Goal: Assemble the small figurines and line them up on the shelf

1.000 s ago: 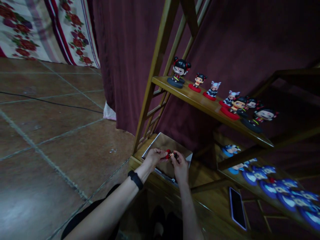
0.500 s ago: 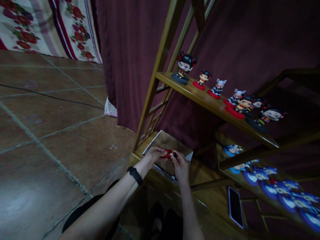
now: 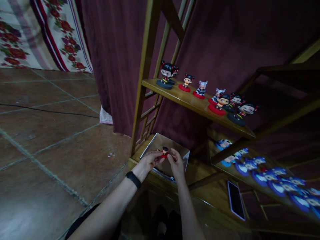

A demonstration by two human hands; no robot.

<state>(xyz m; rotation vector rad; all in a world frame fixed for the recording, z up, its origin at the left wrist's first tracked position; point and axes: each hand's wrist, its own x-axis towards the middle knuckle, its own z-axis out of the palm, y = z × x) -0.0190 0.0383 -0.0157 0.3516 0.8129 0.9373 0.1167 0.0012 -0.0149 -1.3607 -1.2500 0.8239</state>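
Between my two hands is a small figurine with dark hair and a red base, held upright. My left hand, with a black band on its wrist, grips it from the left, fingers closed. From the right, my right hand pinches the red base with bent fingers. Both hands are over an open box with white edges and a brown inside, set on the lowest wooden shelf. What lies in the box is mostly hidden by my hands.
An upper wooden shelf bears several figurines on red and dark bases. Lower right, another shelf holds several blue figurines. A phone lies on the lowest board. A wooden post rises left of the box, before a dark curtain.
The figurine has been turned from lying sideways to upright between my hands. My view has shifted, so the shelves appear further left.
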